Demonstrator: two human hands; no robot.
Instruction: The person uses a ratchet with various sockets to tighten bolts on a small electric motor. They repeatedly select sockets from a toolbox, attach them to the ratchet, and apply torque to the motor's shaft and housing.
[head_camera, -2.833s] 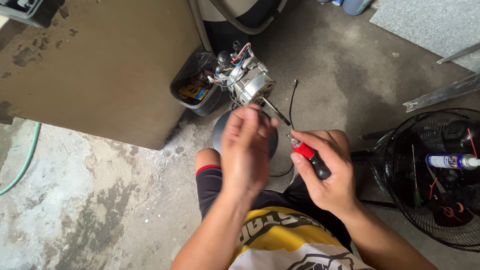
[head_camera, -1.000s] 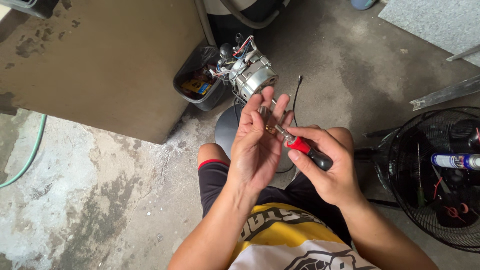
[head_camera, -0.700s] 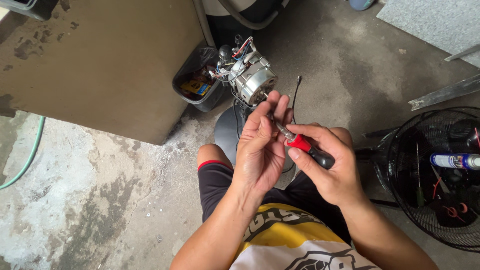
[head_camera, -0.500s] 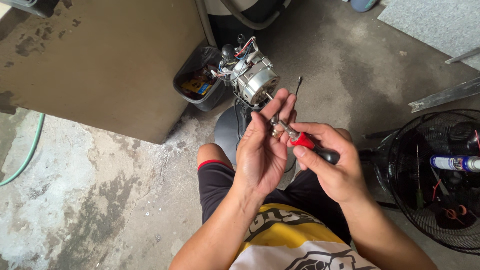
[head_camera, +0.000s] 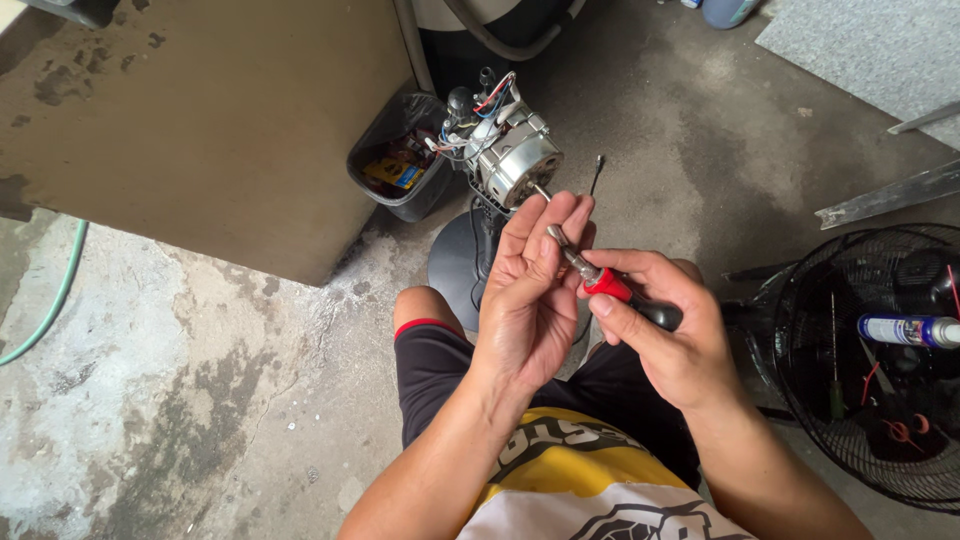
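In the head view, a screwdriver (head_camera: 612, 287) with a red collar and black handle is gripped in the right hand (head_camera: 668, 340), whose fingers are clenched around the handle. Its metal shank is pinched near the tip by the fingers (head_camera: 548, 232) of the left hand (head_camera: 530, 295), which are curled about it rather than released. The tool is held in the air above the person's lap, just below the shaft of a bare fan motor (head_camera: 512, 160) on its stand. The long axis of the screwdriver runs from lower right to upper left, the tip being pointed up and away toward the motor and the handle back toward the body. The step in hand is judged to be the readying of the tip, perhaps the setting of a bit or screw, though nothing so small can be made out. The next move would call for the shank to be freed and the tip lined up with the motor. A fan guard (head_camera: 880, 360) lies on the floor at the right, with a spray can (head_camera: 905, 330) resting in it.
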